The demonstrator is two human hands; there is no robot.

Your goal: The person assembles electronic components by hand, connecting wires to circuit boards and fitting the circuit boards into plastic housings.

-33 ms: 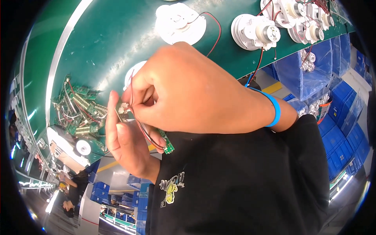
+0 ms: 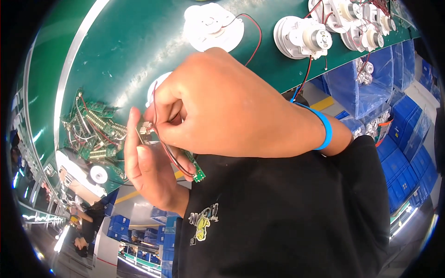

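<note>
The upper half of the view is being filled by a green worktable (image 2: 134,32), whitened by glare, while blue crates (image 2: 405,157) are being seen stacked at three o'clock and blue bins (image 2: 119,224) between seven and eight. At twelve o'clock one white round base (image 2: 201,28), at one o'clock one white motor unit (image 2: 292,37) and between one and two a cluster of similar units (image 2: 364,37), too overlapped for counting, are being supported. At nine o'clock a heap of circuit boards (image 2: 102,154) is being borne, also uncountable. Two hands are being used: one slim green circuit board (image 2: 199,175), toward seven to eight o'clock, is being held in the curled left hand (image 2: 157,173); a narrow pinch is being made by the right hand (image 2: 218,102) on a small pale connector (image 2: 146,127), its fingertips partly hidden. Red and black wires (image 2: 172,160) are being trailed along the board.
</note>
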